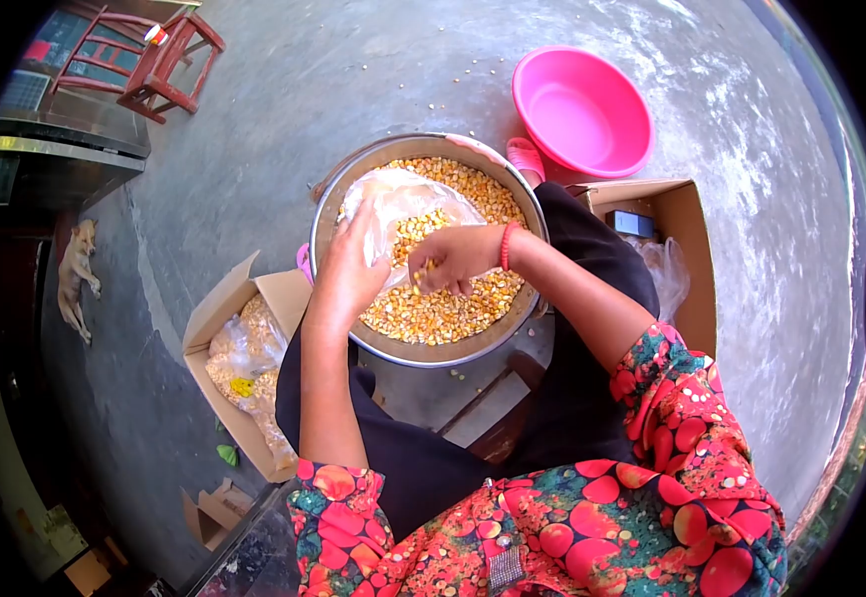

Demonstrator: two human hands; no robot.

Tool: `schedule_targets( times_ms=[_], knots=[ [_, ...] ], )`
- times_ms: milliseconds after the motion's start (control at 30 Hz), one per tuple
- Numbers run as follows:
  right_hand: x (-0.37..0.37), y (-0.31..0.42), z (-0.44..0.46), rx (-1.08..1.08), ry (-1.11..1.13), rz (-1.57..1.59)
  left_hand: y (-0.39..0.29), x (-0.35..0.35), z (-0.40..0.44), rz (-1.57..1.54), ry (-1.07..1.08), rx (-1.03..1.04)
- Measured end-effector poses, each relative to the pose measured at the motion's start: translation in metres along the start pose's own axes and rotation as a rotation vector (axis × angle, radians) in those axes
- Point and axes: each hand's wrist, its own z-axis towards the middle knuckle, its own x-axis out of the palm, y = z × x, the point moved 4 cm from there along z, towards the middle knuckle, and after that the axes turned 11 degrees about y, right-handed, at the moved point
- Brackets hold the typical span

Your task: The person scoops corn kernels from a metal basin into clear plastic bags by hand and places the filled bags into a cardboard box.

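Observation:
A wide metal pot (423, 356) full of yellow corn kernels (453, 316) stands between my knees. A clear plastic bag (418, 194) lies open on the corn, with kernels inside it. My left hand (355, 261) is at the bag's left side, fingers laid along the plastic and thumb toward its mouth, holding it. Over the bag's opening is my right hand (455, 261), its fingers curled downward around a few corn kernels. A red bracelet (506, 246) circles my right wrist.
At left, a cardboard box (206, 333) holds filled plastic bags (244, 348). Another box (697, 254) at right contains a dark phone-like device (630, 224) and plastic bags. A pink basin (584, 111), a red wooden chair (159, 75) and a lying dog (78, 274) are farther off. Kernels are scattered on the floor.

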Motion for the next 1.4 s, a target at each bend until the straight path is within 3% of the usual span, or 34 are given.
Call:
schedule_targets(
  times_ms=[67, 100, 167, 200, 367, 433, 500, 567, 600, 767, 800, 867, 967, 1033, 1100, 1133, 1167, 1200, 1233, 1300, 1333, 1400],
  knots=[
    [-0.016, 0.003, -0.009, 0.008, -0.241, 0.101, -0.004, 0.000, 0.000, 0.010, 0.036, -0.012],
    [-0.017, 0.000, -0.010, 0.008, -0.241, 0.102, -0.004, 0.001, 0.000, 0.011, 0.037, -0.012],
    [-0.030, 0.006, -0.022, -0.141, -0.680, -0.478, -0.003, 0.003, 0.002, -0.020, 0.063, -0.027],
    [-0.030, 0.005, -0.026, -0.104, -0.767, -0.626, -0.002, 0.003, 0.001, -0.019, 0.065, -0.028],
    [-0.017, 0.000, -0.037, 0.066, -0.644, -0.893, 0.012, -0.007, 0.001, -0.054, -0.075, -0.029],
    [-0.010, 0.001, -0.040, 0.383, -0.427, -0.920, 0.013, -0.011, 0.001, -0.058, -0.097, -0.060],
    [-0.013, 0.004, -0.044, 0.316, -0.484, -0.972, 0.012, -0.017, 0.000, -0.023, -0.207, -0.015],
    [-0.025, 0.009, -0.045, 0.413, -0.560, -0.969, 0.009, -0.024, -0.001, -0.087, -0.287, -0.002],
    [-0.027, 0.018, -0.051, 0.280, -0.787, -0.979, 0.009, -0.029, -0.002, -0.149, -0.364, 0.015],
    [-0.028, 0.039, -0.065, 0.082, -0.985, -0.920, -0.006, -0.043, -0.013, -0.324, -0.468, 0.049],
    [-0.028, 0.047, -0.069, -0.001, -1.061, -0.883, -0.007, -0.048, -0.015, -0.334, -0.533, 0.141],
    [-0.018, 0.062, -0.072, -0.002, -1.091, -0.892, -0.011, -0.058, -0.021, -0.355, -0.605, 0.257],
    [-0.015, 0.066, -0.071, -0.047, -1.161, -0.936, -0.012, -0.063, -0.032, -0.251, -0.621, 0.268],
    [-0.015, 0.066, -0.071, -0.021, -1.129, -0.916, -0.014, -0.060, -0.033, -0.283, -0.568, 0.251],
    [-0.018, 0.056, -0.069, -0.085, -1.134, -0.963, -0.010, -0.046, -0.028, -0.363, -0.338, 0.182],
    [-0.019, 0.052, -0.068, -0.095, -1.188, -1.042, -0.005, -0.043, -0.024, -0.125, -0.278, 0.215],
    [-0.020, 0.052, -0.069, -0.107, -1.241, -1.120, -0.002, -0.039, -0.024, -0.129, -0.282, 0.212],
    [-0.026, 0.057, -0.073, -0.239, -1.160, -0.987, -0.004, -0.033, -0.023, -0.112, -0.235, 0.156],
    [-0.024, 0.062, -0.076, -0.240, -1.153, -0.990, -0.005, -0.028, -0.023, -0.095, -0.188, 0.101],
    [-0.014, 0.053, -0.062, -0.295, -0.498, -0.280, -0.008, -0.025, -0.020, -0.026, -0.213, 0.138],
    [0.000, 0.051, -0.053, -0.439, -0.270, -0.211, -0.008, -0.024, -0.018, -0.011, -0.232, 0.113],
    [0.025, 0.046, -0.034, -0.236, 0.059, -0.278, -0.012, -0.023, -0.016, 0.006, -0.249, 0.085]
  ],
)
